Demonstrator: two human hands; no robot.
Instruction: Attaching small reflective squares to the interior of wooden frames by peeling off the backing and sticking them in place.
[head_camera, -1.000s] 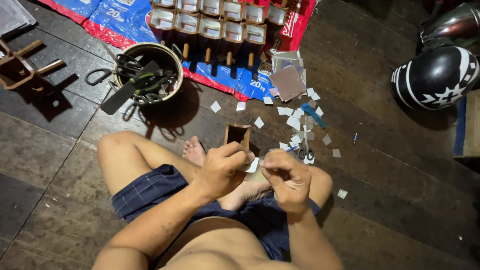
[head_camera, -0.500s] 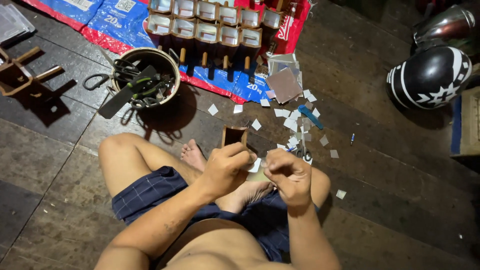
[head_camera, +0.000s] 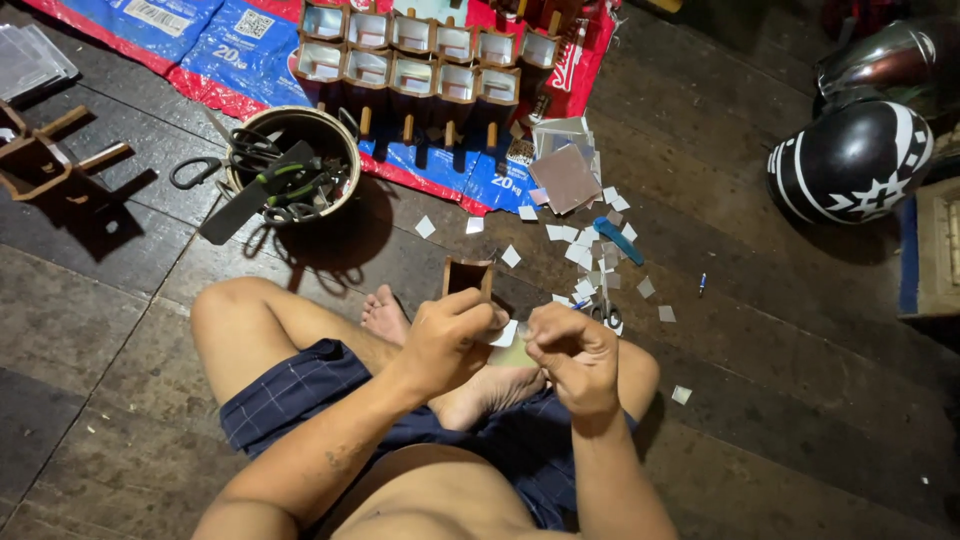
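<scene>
Head view: person cross-legged on a dark plank floor.
Wooden piece (head_camera: 468, 276): small brown box, upright, over the feet.
Left hand (head_camera: 447, 340): fingers closed round it.
Right hand (head_camera: 573, 355): curled shut, perhaps pinching a small square.
Nearby: paper squares (head_camera: 575, 252), scissors (head_camera: 605, 308), tool bowl (head_camera: 293, 162), helmet (head_camera: 850, 161).

The floor (head_camera: 800, 400) is dark wooden planking, worn and dull, with a rough grain. Far left, the sheet (head_camera: 200, 50) looks like woven plastic, slightly shiny and creased. The small boxes (head_camera: 420, 60) on it are brown wood with pale, reflective insides, possibly mirror. The bowl (head_camera: 340, 150) has a dull metal rim. On the right the helmet (head_camera: 850, 165) is glossy hard plastic. The scattered squares (head_camera: 580, 250) seem to be thin, bright mirror or foil. The shorts (head_camera: 290, 390) are matt checked cloth.
</scene>
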